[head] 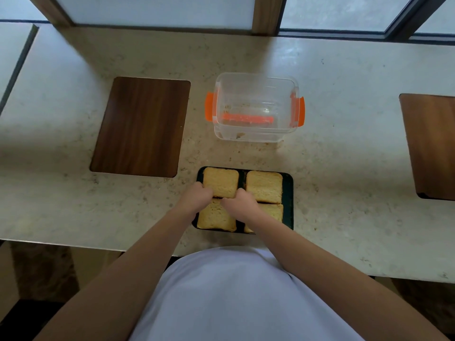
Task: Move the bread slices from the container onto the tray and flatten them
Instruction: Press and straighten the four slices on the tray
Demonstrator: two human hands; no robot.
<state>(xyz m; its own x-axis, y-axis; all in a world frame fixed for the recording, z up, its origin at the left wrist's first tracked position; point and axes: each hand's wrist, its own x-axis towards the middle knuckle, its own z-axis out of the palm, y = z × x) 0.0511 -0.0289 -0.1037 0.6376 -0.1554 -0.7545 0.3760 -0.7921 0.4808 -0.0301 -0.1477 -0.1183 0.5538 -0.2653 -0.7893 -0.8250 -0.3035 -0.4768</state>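
Observation:
A dark tray [288, 193] lies near the counter's front edge with several bread slices lying flat on it. The far-left slice [220, 182] has both my hands at its near edge. My left hand [197, 199] curls around its near-left corner, and my right hand [240, 204] curls around its near-right corner. My hands partly cover the near-left slice [215, 217] and the near-right slice [273, 211]. The far-right slice [264, 187] is untouched. Behind the tray stands the clear container [256, 107] with orange clips, holding only crumbs.
A dark wooden board [140, 126] lies on the beige counter [344, 156] to the left of the container. Another wooden board [430, 146] sits at the right edge of view. A window frame runs along the back of the counter.

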